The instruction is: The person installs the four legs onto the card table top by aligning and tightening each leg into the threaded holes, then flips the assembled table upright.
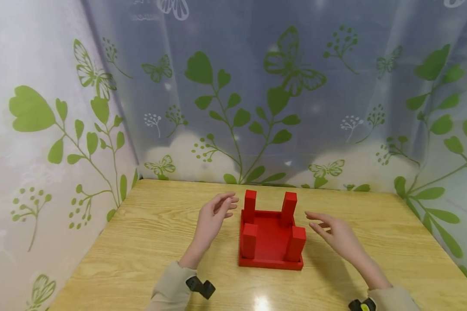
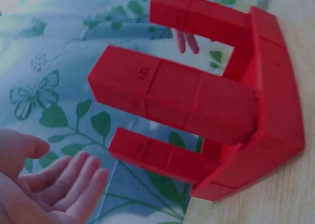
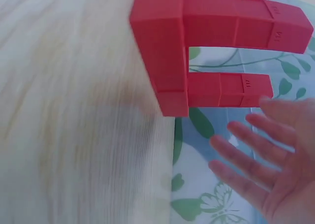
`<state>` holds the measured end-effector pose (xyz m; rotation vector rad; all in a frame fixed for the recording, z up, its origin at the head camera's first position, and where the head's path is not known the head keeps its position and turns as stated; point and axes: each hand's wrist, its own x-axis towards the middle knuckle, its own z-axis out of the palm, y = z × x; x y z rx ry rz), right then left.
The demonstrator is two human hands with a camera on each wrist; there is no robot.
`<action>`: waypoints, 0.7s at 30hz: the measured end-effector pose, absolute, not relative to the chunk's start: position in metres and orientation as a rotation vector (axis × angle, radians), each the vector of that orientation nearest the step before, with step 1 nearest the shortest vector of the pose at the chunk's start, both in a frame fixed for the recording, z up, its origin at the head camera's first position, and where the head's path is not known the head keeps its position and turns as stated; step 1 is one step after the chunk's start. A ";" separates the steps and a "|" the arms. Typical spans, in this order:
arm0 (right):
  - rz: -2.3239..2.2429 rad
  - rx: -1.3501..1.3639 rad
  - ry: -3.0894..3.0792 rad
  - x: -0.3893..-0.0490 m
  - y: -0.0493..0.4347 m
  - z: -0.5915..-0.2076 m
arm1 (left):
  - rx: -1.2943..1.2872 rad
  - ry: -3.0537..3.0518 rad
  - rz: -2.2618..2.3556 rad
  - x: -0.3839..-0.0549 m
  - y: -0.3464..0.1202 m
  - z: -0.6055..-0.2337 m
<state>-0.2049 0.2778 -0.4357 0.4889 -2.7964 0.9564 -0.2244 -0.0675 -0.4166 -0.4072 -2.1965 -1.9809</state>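
Observation:
A red square frame point(image 1: 270, 263) lies on the table with a red block post standing upright in each corner. Numbers are marked near the tops of the posts, such as the one reading 121 point(image 2: 142, 79) in the left wrist view. My left hand point(image 1: 214, 216) hovers to the left of the frame, fingers loosely bent beside the far left post point(image 1: 250, 205). On the other side, my right hand point(image 1: 336, 235) is held over the table, its fingertips near the far right post point(image 1: 289, 207). Neither hand holds anything, and a gap shows between each hand and the posts.
The wooden table point(image 1: 148, 242) ends at the back against a patterned curtain point(image 1: 233, 108) with green leaves and butterflies. More of this cloth hangs at the left and right sides. Each wrist wears a black camera band point(image 1: 200, 287).

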 end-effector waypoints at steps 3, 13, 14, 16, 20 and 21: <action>1.221 0.373 -2.766 -0.210 0.278 -0.435 | -0.319 -2.217 -2.049 -0.230 -0.069 -0.418; 1.947 0.148 -2.650 -0.222 0.275 -0.451 | -0.133 -2.349 -2.164 -0.241 -0.071 -0.445; 1.966 0.147 -2.658 -0.222 0.275 -0.453 | -0.128 -2.366 -2.170 -0.243 -0.071 -0.449; 1.988 0.161 -2.681 -0.223 0.273 -0.456 | -0.132 -2.395 -2.183 -0.244 -0.071 -0.454; 1.991 0.167 -2.725 -0.222 0.271 -0.462 | -0.142 -2.448 -2.199 -0.244 -0.070 -0.463; 1.990 0.172 -2.736 -0.222 0.270 -0.464 | -0.150 -2.461 -2.199 -0.244 -0.069 -0.465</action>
